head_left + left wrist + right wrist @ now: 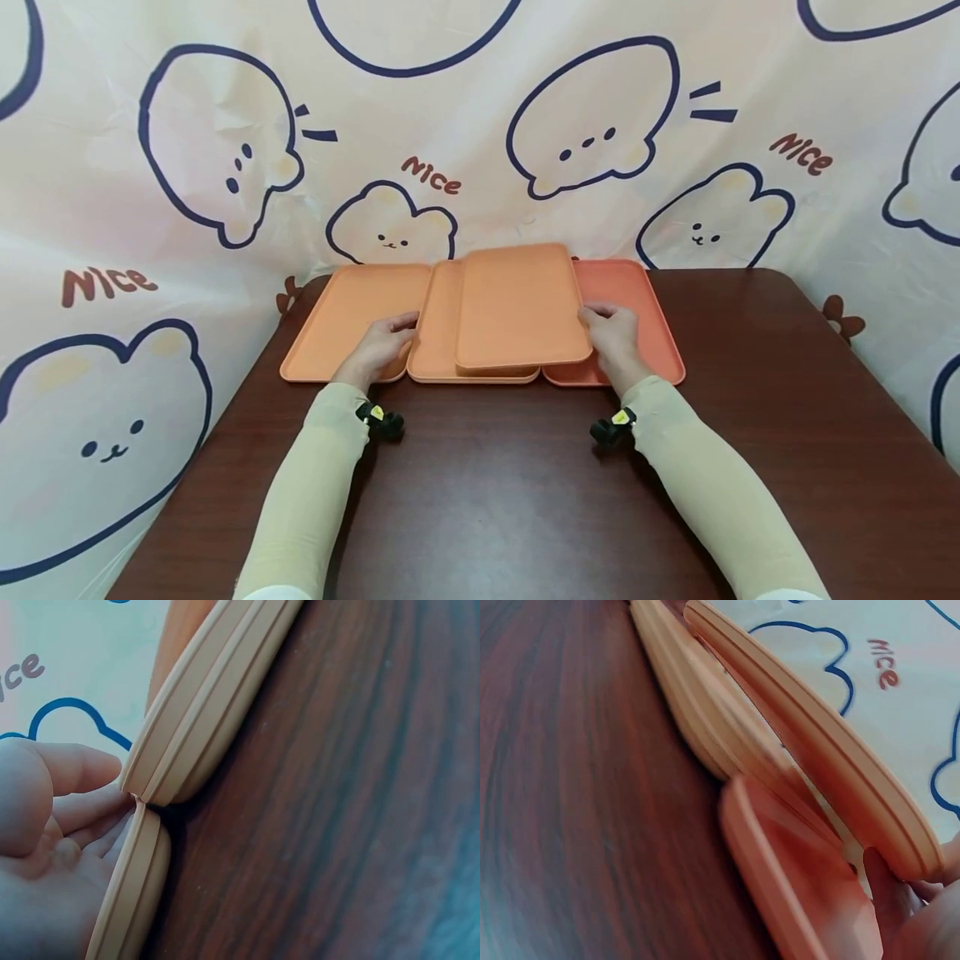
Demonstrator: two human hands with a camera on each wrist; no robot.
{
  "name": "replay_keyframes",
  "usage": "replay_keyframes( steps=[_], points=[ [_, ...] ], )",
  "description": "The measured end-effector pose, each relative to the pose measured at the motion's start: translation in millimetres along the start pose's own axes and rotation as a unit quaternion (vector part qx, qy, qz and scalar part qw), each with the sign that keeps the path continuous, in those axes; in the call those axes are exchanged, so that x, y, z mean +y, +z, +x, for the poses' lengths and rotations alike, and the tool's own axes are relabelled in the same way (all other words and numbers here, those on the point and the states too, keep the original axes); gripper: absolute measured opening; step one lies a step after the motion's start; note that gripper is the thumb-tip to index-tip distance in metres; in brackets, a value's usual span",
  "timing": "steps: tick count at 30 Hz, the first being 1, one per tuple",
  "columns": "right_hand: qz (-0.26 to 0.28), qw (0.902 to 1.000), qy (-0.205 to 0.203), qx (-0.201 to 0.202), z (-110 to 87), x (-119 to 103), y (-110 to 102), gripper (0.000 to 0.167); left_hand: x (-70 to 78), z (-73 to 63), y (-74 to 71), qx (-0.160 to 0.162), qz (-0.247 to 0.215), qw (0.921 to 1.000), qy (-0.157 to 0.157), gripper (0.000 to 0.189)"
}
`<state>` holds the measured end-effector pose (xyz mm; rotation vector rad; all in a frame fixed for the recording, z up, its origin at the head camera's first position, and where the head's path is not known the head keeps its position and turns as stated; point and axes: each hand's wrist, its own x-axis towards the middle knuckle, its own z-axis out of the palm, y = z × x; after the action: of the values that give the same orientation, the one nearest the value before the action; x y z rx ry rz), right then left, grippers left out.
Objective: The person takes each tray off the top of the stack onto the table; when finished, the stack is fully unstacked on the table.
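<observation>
My right hand (pixel 613 335) grips the right edge of a light orange rectangular tray (pixel 519 308). This tray is tilted, its right side raised over a coral-red tray (pixel 660 342) and its left part overlapping the middle orange tray (pixel 437 333). In the right wrist view a gap shows between the raised tray (pixel 817 742) and the middle one (pixel 694 705). My left hand (pixel 378 343) is over the left orange tray (pixel 352 304), its fingertips at the middle tray's left edge. The left wrist view shows double rims on the middle tray (pixel 202 705), like stacked trays.
The trays lie side by side along the far part of a dark brown wooden table (pixel 480 483). Behind them hangs a pale curtain (pixel 480 125) with cartoon bears. Small black devices are strapped at both wrists, over light sleeves (pixel 307 492).
</observation>
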<state>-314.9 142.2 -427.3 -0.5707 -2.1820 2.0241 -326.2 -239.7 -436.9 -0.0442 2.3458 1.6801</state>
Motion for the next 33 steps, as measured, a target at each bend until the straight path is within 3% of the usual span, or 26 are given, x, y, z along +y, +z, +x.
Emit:
replay_keyframes(
  steps=[12, 17, 23, 33],
  points=[
    [0.004, 0.9968, 0.035, 0.072, 16.3, -7.4, -81.1, 0.038, -2.5, -1.5, -0.5, -0.003, 0.008, 1.0000, -0.002, 0.060],
    [-0.002, 0.9937, 0.075, 0.084, 27.9, -7.8, -123.3, 0.040, -2.4, -1.6, -0.3, 0.001, 0.025, 0.9997, -0.001, 0.059],
    [-0.033, 0.9881, 0.106, 0.107, 37.8, -5.7, -168.8, 0.044, -1.3, -2.3, -0.6, -0.002, 0.025, 0.9996, 0.008, 0.059],
    [-0.102, 0.9819, 0.103, 0.121, 49.8, 7.4, -248.2, 0.053, 0.2, -0.2, 1.0, 0.006, 0.019, 0.9998, 0.002, 0.059]
  ],
)
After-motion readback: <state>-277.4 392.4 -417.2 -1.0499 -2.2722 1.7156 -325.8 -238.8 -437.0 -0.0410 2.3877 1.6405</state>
